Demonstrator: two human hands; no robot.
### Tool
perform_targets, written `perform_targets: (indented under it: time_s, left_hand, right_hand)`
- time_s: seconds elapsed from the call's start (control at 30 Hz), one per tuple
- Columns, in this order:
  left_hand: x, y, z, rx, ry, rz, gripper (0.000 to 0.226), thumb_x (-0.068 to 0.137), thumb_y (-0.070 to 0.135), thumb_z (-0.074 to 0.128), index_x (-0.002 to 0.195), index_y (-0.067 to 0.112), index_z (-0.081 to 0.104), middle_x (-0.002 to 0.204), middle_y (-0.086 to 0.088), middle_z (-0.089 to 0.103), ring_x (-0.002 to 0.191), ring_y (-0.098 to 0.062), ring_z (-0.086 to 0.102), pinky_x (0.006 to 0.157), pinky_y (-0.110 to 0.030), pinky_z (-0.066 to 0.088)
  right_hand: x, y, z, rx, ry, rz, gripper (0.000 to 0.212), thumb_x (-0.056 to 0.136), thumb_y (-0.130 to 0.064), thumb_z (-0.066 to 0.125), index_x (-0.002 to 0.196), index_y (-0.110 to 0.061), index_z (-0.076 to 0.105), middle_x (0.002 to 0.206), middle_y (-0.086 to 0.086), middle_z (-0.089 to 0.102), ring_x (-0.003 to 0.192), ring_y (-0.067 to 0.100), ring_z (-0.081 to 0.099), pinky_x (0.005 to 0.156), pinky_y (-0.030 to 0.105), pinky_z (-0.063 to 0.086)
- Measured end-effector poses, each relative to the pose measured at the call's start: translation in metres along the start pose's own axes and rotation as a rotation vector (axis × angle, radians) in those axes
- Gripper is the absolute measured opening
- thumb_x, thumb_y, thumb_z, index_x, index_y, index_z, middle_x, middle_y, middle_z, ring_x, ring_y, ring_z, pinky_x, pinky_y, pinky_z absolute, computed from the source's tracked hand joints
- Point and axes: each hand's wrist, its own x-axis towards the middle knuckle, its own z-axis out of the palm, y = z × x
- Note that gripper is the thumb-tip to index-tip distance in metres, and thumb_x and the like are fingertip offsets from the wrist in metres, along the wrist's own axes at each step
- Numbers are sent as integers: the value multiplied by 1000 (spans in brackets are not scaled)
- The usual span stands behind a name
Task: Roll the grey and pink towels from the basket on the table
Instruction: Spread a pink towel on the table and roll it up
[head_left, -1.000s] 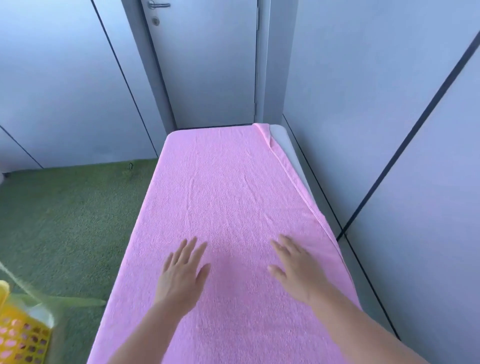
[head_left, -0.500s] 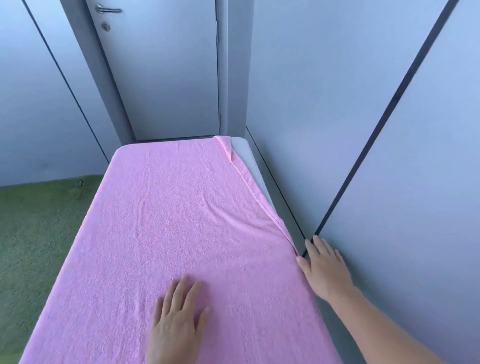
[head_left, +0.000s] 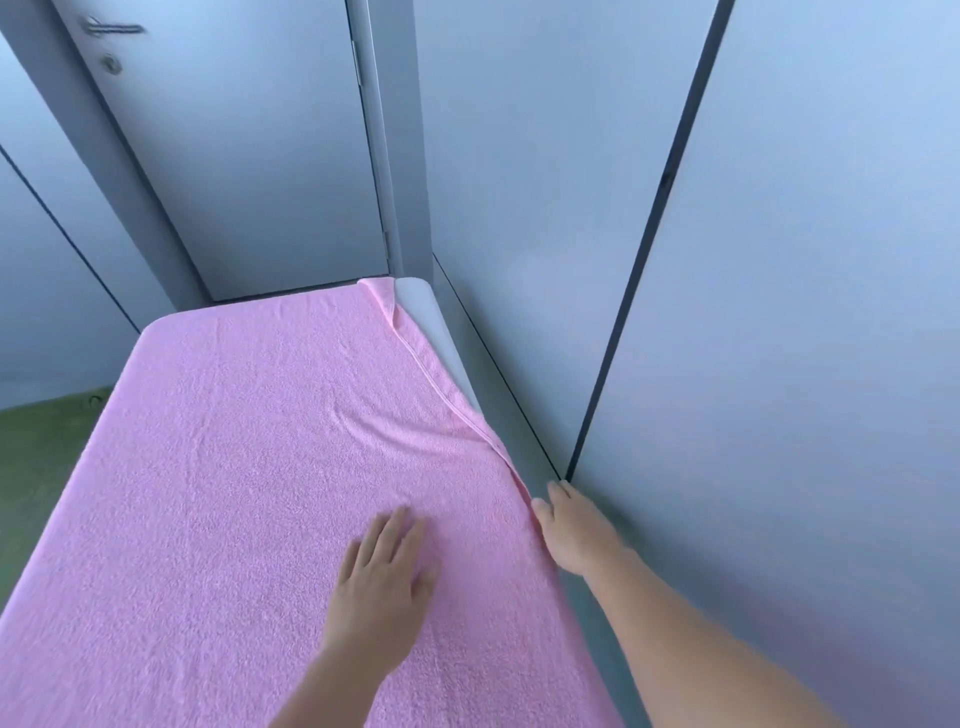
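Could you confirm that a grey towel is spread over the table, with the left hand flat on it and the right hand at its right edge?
Not quite: the head view shows the towel is pink, not grey. It is spread over the table, with the left hand flat on it and the right hand at its right edge.

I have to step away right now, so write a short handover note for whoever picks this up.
Left hand: open, flat on the pink towel.
Right hand: at the towel's right edge by the wall; grip unclear.
The towel lies spread over the table, far right corner folded back. The grey towel and basket are out of view.
Done: pink towel laid out.
To do: roll it, then the grey one.
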Motion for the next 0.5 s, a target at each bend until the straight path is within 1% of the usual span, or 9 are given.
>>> perform_targets:
  time_s: [0.03,0.1,0.13,0.2,0.27,0.33,0.37,0.43,0.5]
  left_hand:
    - [1,3,-1,-1,5,-15,75,87,62,1,159,38,6,166,15,-8,153,-12,-12,123,-36,-5]
    - [7,17,-6,-19,8,-31,65,97,51,22,159,34,13,167,12,0,154,-13,-7,124,-38,-1]
    - [11,28,-8,-31,4,-7,62,100,43,31,158,32,15,167,12,3,154,-13,-6,125,-38,0]
    - [18,57,-8,-35,-25,109,59,101,34,36,158,31,19,166,12,8,154,-11,-4,125,-37,0]
    - [21,89,-1,-2,-62,252,52,103,31,34,155,31,27,166,11,12,154,-12,-2,125,-38,0]
    - [19,122,9,95,-108,380,45,104,33,29,148,29,40,163,6,22,154,-17,2,125,-43,0]
    - [16,135,15,167,-143,426,45,105,34,26,144,27,46,160,3,30,154,-20,4,124,-46,-2]
    - [5,158,26,347,-247,470,49,106,36,21,137,22,55,150,-3,47,153,-26,11,122,-53,-4]
    - [-5,171,36,492,-305,487,50,106,39,21,125,19,63,135,-7,60,150,-30,21,120,-61,-3]
  right_hand:
    - [-6,11,-1,118,16,39,59,104,-46,22,154,-16,24,162,3,23,148,21,22,119,37,22]
    - [-25,26,3,323,2,65,52,104,-41,30,152,-20,32,156,-1,35,143,20,33,114,33,27]
    - [-38,31,9,398,-37,69,50,103,-38,36,150,-21,35,154,-2,39,140,19,37,112,31,29]
    - [-63,41,24,559,-131,147,45,100,-34,44,144,-23,45,143,-3,50,127,17,50,103,30,39]
    - [-92,51,40,710,-241,256,26,100,-31,47,117,-27,66,112,-3,68,93,12,62,76,25,44]
    - [-119,67,50,797,-262,309,27,98,-25,51,86,-23,75,79,-5,72,65,10,59,63,23,39]
    - [-131,75,53,841,-235,325,26,95,-22,56,80,-20,77,74,-2,73,62,11,60,64,23,41]
    - [-156,90,52,920,-162,331,20,91,-21,62,78,-19,77,77,4,75,67,11,64,68,24,44]
    - [-181,102,52,950,-130,337,17,90,-22,66,78,-17,77,79,2,75,70,7,64,70,20,45]
